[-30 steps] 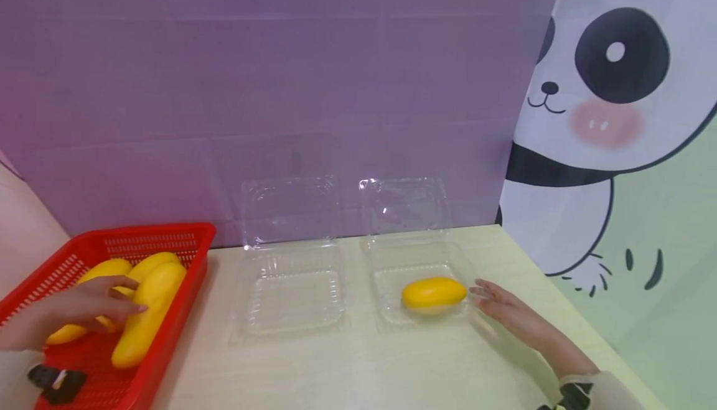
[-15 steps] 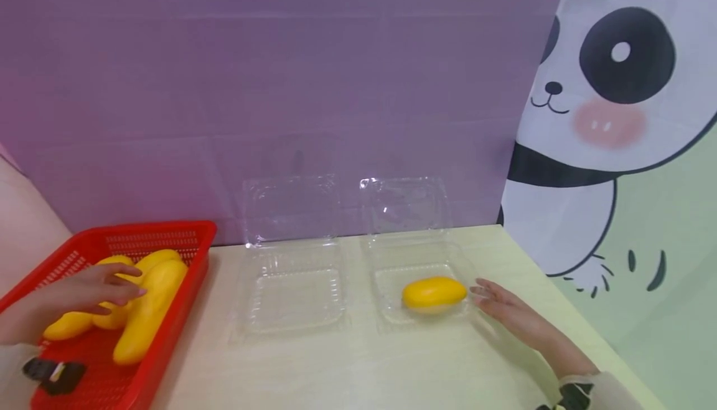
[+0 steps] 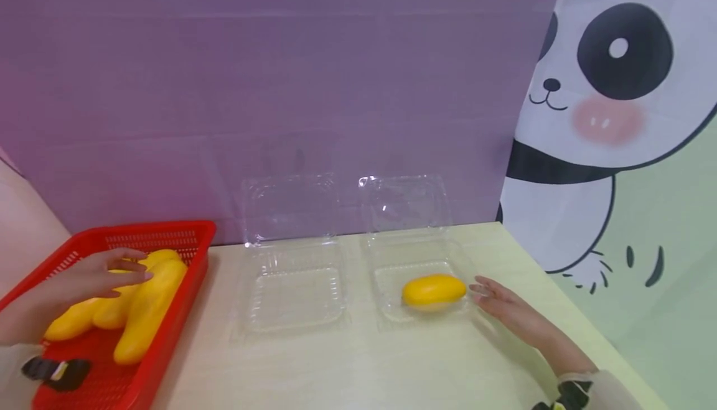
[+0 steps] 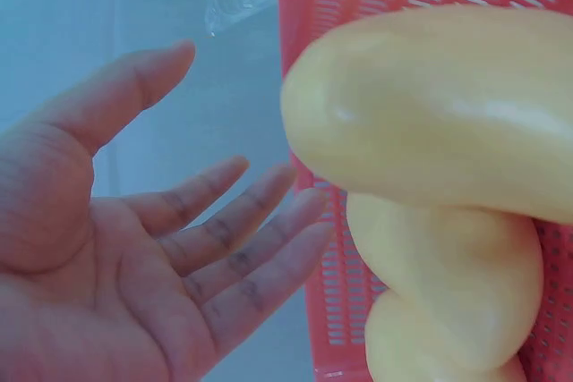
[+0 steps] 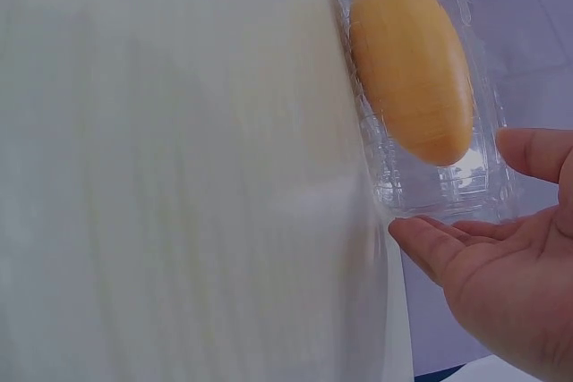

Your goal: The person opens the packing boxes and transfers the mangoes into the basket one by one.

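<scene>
My left hand (image 3: 92,278) hovers over the red basket (image 3: 193,228), fingers extended and holding nothing. Several smooth yellow oblong fruits (image 3: 148,310), like mangoes, lie beneath it. In the left wrist view, the palm and spread fingers of the left hand (image 4: 134,284) are apart from the nearest fruit (image 4: 430,105). On the right, one yellow oblong fruit (image 3: 434,290) lies in a clear clamshell box (image 3: 386,273). My right hand (image 3: 512,313) is at that box's right side. The right wrist view has its fairly straight fingertips (image 5: 412,232) by the box's edge; contact is unclear.
A second clear clamshell box (image 3: 297,304) stands left of the first, its lid raised and no fruit inside. Both boxes' lids lean near the purple backdrop (image 3: 280,74). A panda-print wall covering (image 3: 616,124) borders the table's (image 3: 269,372) right side.
My left hand has lifted off the long fruit in the basket, its fingers straightening. That fruit has shifted slightly. My right hand and the fruit in the box have stayed put.
</scene>
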A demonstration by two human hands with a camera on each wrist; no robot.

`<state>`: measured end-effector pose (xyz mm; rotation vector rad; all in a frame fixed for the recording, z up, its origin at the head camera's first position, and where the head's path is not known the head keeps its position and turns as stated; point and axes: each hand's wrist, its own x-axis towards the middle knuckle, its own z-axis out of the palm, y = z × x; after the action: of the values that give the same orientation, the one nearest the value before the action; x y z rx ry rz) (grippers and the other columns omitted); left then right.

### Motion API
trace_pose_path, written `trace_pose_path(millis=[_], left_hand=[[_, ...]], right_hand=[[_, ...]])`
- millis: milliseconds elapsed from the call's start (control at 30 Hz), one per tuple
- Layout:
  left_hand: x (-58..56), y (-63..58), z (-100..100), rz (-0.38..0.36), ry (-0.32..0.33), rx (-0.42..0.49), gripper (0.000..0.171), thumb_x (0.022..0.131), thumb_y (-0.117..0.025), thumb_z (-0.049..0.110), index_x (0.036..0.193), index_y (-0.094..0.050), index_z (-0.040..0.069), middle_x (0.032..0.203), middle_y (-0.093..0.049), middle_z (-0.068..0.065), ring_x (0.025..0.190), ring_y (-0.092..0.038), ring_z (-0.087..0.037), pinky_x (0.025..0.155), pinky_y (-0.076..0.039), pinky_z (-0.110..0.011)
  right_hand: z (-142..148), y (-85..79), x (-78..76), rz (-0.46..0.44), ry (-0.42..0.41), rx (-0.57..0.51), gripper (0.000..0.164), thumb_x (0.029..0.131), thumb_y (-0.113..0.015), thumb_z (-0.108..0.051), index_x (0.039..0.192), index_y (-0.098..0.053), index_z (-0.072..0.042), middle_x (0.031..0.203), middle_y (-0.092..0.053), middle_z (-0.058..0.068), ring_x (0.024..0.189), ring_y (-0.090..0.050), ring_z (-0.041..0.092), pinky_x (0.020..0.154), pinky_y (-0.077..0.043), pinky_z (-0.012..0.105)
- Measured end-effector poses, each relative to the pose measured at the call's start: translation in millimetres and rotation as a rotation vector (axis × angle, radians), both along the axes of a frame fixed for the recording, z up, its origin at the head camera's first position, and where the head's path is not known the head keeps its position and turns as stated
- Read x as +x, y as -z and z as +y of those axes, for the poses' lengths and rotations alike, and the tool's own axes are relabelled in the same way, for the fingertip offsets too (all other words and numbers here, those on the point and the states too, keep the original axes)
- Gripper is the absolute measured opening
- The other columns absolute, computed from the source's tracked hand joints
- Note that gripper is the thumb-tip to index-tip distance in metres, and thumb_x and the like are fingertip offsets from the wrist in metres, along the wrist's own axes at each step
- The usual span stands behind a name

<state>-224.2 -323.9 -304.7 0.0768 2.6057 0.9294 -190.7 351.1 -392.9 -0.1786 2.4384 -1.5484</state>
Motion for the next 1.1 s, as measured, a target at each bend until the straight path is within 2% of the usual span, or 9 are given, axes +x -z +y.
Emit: trace_pose_path(millis=[200, 300, 500, 667, 833, 900, 1100], left_hand=[[2.6, -7.6, 15.7, 0.072, 0.009, 0.017, 0.081, 0.091, -0.055, 0.046, 0.143, -0.02, -0.006, 0.137, -0.036, -0.033, 0.111, -0.049, -0.039, 0.083, -0.053, -0.048], [4.8, -9.6, 21.7, 0.104, 0.037, 0.044, 0.077, 0.092, -0.056, 0.042, 0.143, -0.022, -0.004, 0.137, -0.037, -0.032, 0.112, -0.048, -0.04, 0.083, -0.053, -0.049], [8.0, -12.8, 37.2, 0.187, 0.061, 0.042, 0.072, 0.091, -0.058, 0.04, 0.142, -0.029, -0.002, 0.138, -0.038, -0.03, 0.113, -0.047, -0.043, 0.082, -0.052, -0.051], [12.4, -14.9, 50.9, 0.194, 0.081, 0.096, 0.071, 0.09, -0.061, 0.036, 0.142, -0.029, 0.0, 0.139, -0.038, -0.028, 0.112, -0.052, -0.038, 0.083, -0.053, -0.048], [14.5, -17.1, 65.9, 0.258, 0.1, 0.102, 0.067, 0.089, -0.062, 0.034, 0.14, -0.034, 0.001, 0.135, -0.044, -0.025, 0.111, -0.052, -0.035, 0.082, -0.053, -0.046], [15.1, -17.9, 72.2, 0.278, 0.1, 0.103, 0.067, 0.089, -0.063, 0.034, 0.14, -0.035, 0.002, 0.134, -0.046, -0.024, 0.111, -0.052, -0.035, 0.081, -0.054, -0.045], [14.4, -20.9, 87.1, 0.278, 0.087, 0.113, 0.071, 0.086, -0.065, 0.041, 0.14, -0.036, 0.006, 0.135, -0.047, -0.021, 0.114, -0.051, -0.036, 0.083, -0.054, -0.043]], right_hand=[[0.5, -0.1, -0.8, 0.009, -0.011, -0.017, 0.066, 0.099, -0.044, -0.022, 0.145, -0.008, 0.01, 0.146, -0.016, 0.037, 0.134, -0.022, 0.05, 0.108, -0.022, 0.06], [0.2, -0.3, -1.3, 0.012, -0.014, -0.016, 0.067, 0.099, -0.045, -0.023, 0.145, -0.009, 0.01, 0.146, -0.016, 0.037, 0.134, -0.022, 0.05, 0.108, -0.022, 0.06], [-0.4, -0.1, -1.6, 0.012, -0.005, -0.005, 0.066, 0.099, -0.045, -0.022, 0.145, -0.01, 0.01, 0.146, -0.017, 0.037, 0.134, -0.022, 0.05, 0.108, -0.023, 0.059], [0.6, 1.4, -2.0, 0.01, -0.009, -0.013, 0.065, 0.099, -0.044, -0.021, 0.145, -0.01, 0.011, 0.146, -0.017, 0.037, 0.134, -0.022, 0.05, 0.108, -0.022, 0.059], [2.6, 2.1, -2.0, 0.02, -0.02, 0.002, 0.066, 0.099, -0.045, -0.022, 0.145, -0.011, 0.011, 0.145, -0.02, 0.037, 0.133, -0.025, 0.049, 0.107, -0.024, 0.058], [2.8, 2.0, -1.4, 0.017, -0.019, 0.012, 0.066, 0.099, -0.045, -0.023, 0.145, -0.011, 0.01, 0.145, -0.021, 0.037, 0.133, -0.026, 0.049, 0.107, -0.025, 0.058], [2.5, 0.8, -1.7, 0.016, -0.019, 0.024, 0.066, 0.099, -0.045, -0.024, 0.145, -0.012, 0.01, 0.145, -0.022, 0.036, 0.132, -0.028, 0.048, 0.107, -0.026, 0.058]])
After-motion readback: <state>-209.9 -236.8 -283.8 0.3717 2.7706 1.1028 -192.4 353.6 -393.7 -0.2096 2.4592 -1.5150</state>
